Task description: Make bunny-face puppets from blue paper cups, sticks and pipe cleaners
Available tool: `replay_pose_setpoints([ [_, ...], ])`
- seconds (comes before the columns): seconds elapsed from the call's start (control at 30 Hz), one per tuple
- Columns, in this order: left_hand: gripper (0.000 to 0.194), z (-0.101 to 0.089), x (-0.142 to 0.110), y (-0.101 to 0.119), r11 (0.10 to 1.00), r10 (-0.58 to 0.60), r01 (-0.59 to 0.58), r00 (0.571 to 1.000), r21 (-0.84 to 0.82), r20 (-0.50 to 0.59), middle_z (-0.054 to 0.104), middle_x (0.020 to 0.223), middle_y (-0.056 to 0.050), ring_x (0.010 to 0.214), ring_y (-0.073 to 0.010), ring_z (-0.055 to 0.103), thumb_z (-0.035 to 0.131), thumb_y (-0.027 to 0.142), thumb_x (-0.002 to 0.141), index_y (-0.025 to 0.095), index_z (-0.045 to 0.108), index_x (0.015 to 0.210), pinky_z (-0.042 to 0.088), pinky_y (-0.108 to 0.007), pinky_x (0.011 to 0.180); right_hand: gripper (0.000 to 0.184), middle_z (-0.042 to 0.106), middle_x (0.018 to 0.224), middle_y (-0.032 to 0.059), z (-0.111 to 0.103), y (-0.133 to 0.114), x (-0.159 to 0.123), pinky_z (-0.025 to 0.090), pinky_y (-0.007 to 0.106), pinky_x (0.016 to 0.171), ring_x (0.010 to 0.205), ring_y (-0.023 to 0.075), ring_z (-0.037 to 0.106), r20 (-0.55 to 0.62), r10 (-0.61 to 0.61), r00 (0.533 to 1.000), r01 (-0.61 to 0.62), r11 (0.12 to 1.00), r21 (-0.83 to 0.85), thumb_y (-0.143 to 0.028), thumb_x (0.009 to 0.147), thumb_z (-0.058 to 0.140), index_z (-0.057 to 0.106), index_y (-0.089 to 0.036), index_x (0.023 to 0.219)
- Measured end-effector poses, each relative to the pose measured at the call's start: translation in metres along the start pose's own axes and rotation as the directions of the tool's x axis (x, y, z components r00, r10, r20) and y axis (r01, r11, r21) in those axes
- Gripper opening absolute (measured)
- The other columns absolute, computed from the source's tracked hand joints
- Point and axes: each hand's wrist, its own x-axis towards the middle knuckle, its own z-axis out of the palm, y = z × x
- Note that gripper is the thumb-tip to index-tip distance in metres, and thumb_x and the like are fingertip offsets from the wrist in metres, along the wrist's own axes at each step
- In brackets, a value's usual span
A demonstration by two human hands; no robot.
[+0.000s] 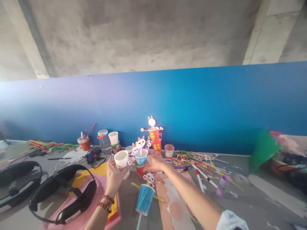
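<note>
My left hand [115,180] is closed around a white paper cup [121,157]; a second white cup shape [126,174] shows just below it. My right hand [155,161] is wrapped against the side of a red paper cup [140,169], its fingertips partly hidden. In that red cup sits a blue paper cup [141,158] with a white paper animal face [141,142] rising from it. Nearer me lies a tilted blue paper cup [145,199] with a paper face, a yellow stick and a blue straw. Behind stand red cups [154,137] topped by a rabbit figure [152,122].
Headsets [69,195] and pink and yellow sheets [100,179] lie left. A water bottle [104,140] and a brush cup [84,143] stand behind. Rightward are markers [199,180], a purple glue stick [223,186], pipe cleaners [203,159] and a punched paper strip [172,204]. A blue partition [203,108] borders the table.
</note>
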Motion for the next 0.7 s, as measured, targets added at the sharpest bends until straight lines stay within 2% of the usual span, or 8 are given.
replay_pose_setpoints([
  [0.1,0.073,0.002,0.001,-0.006,0.998,-0.014,0.019,0.996,-0.056,0.088,0.065,0.117,-0.016,0.106,-0.034,0.067,0.067,0.051,0.071,0.016,0.042,0.13,0.053,-0.044,0.085,0.08,0.066,0.127,0.0115,-0.001,-0.003,0.002,0.036,0.051,0.104,0.122,0.0378,0.055,-0.011,0.013,1.0,-0.013,1.0,-0.024,-0.056,0.056,0.086,0.063,-0.026,0.126],
  [0.2,0.062,-0.008,-0.007,-0.01,0.998,-0.032,0.038,0.993,-0.051,0.11,0.067,0.116,-0.016,0.108,-0.0367,0.066,0.068,0.052,0.069,0.016,0.052,0.117,0.053,-0.047,0.087,0.066,0.07,0.118,0.0085,0.002,-0.004,0.003,0.035,0.048,0.104,0.12,0.0344,0.056,-0.03,0.011,0.999,-0.012,0.999,-0.041,-0.057,0.061,0.083,0.067,-0.027,0.117],
  [0.27,0.062,-0.016,-0.016,-0.011,0.998,-0.043,0.049,0.992,-0.049,0.123,0.067,0.114,-0.017,0.107,-0.0375,0.066,0.068,0.054,0.068,0.016,0.053,0.115,0.054,-0.048,0.085,0.062,0.069,0.119,0.0083,0.006,-0.005,0.003,0.033,0.048,0.105,0.121,0.0344,0.054,-0.05,0.014,0.999,-0.016,0.999,-0.044,-0.058,0.064,0.081,0.067,-0.026,0.115],
  [0.4,0.069,-0.028,-0.032,-0.009,0.994,-0.058,0.073,0.985,-0.085,0.162,0.069,0.112,-0.015,0.099,-0.0361,0.07,0.07,0.057,0.065,0.016,0.053,0.118,0.056,-0.046,0.08,0.066,0.068,0.121,0.0095,0.012,-0.008,0.003,0.031,0.049,0.105,0.122,0.0348,0.052,-0.09,0.033,0.995,-0.037,0.998,-0.049,-0.057,0.065,0.081,0.064,-0.024,0.12],
  [0.57,0.074,-0.028,-0.039,-0.006,0.981,-0.089,0.118,0.98,-0.154,0.179,0.068,0.114,-0.017,0.096,-0.0361,0.07,0.072,0.058,0.063,0.015,0.052,0.121,0.056,-0.046,0.079,0.065,0.069,0.119,0.0101,0.013,-0.015,0.006,0.028,0.049,0.105,0.122,0.0343,0.052,-0.11,0.04,0.993,-0.049,0.996,-0.08,-0.058,0.068,0.079,0.062,-0.024,0.121],
  [0.7,0.071,-0.023,-0.041,-0.01,0.967,-0.082,0.12,0.982,-0.226,0.168,0.067,0.115,-0.016,0.098,-0.0353,0.07,0.072,0.058,0.066,0.016,0.053,0.119,0.056,-0.046,0.081,0.051,0.072,0.114,0.0086,0.011,-0.018,0.009,0.028,0.049,0.105,0.119,0.0326,0.054,-0.113,0.012,0.994,-0.025,0.993,-0.115,-0.056,0.071,0.077,0.067,-0.025,0.111],
])
